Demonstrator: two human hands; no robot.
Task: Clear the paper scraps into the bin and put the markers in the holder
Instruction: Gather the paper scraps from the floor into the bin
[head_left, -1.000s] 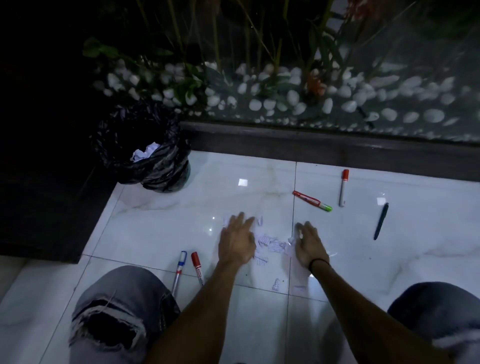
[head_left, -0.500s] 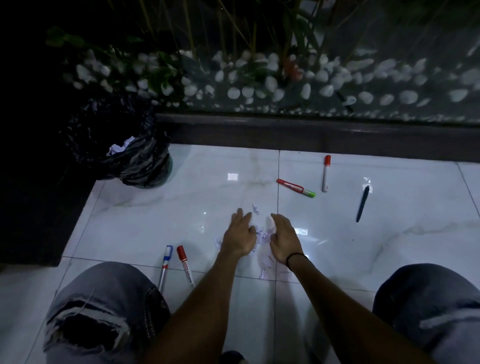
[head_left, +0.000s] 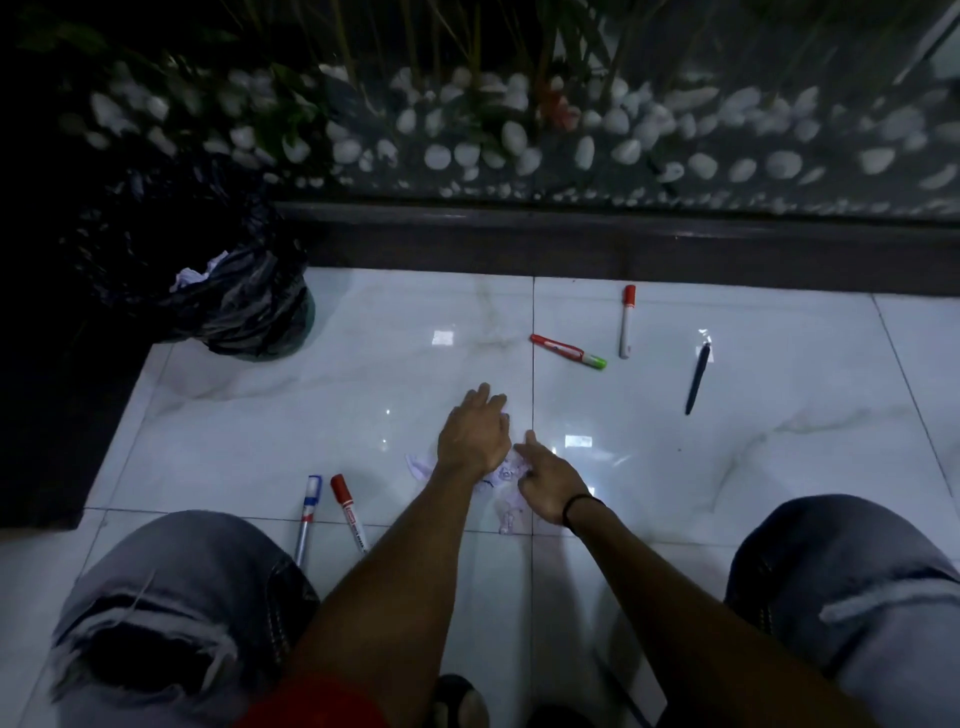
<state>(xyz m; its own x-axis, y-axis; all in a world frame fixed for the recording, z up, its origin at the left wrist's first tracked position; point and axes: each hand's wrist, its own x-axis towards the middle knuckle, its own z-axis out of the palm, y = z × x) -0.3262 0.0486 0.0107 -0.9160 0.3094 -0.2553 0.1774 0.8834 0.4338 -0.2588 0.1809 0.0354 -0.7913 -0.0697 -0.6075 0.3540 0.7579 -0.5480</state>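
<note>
Crouching on the glossy white marble-look floor tiles (head_left: 332, 415), we are raking the torn white paper scraps with purple print (head_left: 506, 475) into one heap. A second ago our hands were apart with the scraps strewn between them; now our left hand (head_left: 474, 435) and right hand (head_left: 545, 486) are nearly touching, and most of the scraps are lying bunched under and between them, with one loose piece (head_left: 418, 464) just left of the left wrist and another (head_left: 508, 519) just nearer us.

The left hand is lying flat with fingers fairly straight, pressing down on the heap rather than gripping it. The right hand is lying beside the heap, fingers slightly bent; whether it is already pinching paper, we cannot tell.

We are judging the gathering as nearly done, with a scoop and a carry to the round bin lined with a crinkled black plastic bag (head_left: 218, 306), well away at far left, to follow.

No marker has moved: the blue-capped white marker (head_left: 307, 512) and red-capped white marker (head_left: 348, 512) are lying by our left knee, the red-and-green marker (head_left: 568, 352), the upright-lying red-capped marker (head_left: 627, 322) and the dark slim pen (head_left: 697, 379) farther off. No holder is showing.
</note>
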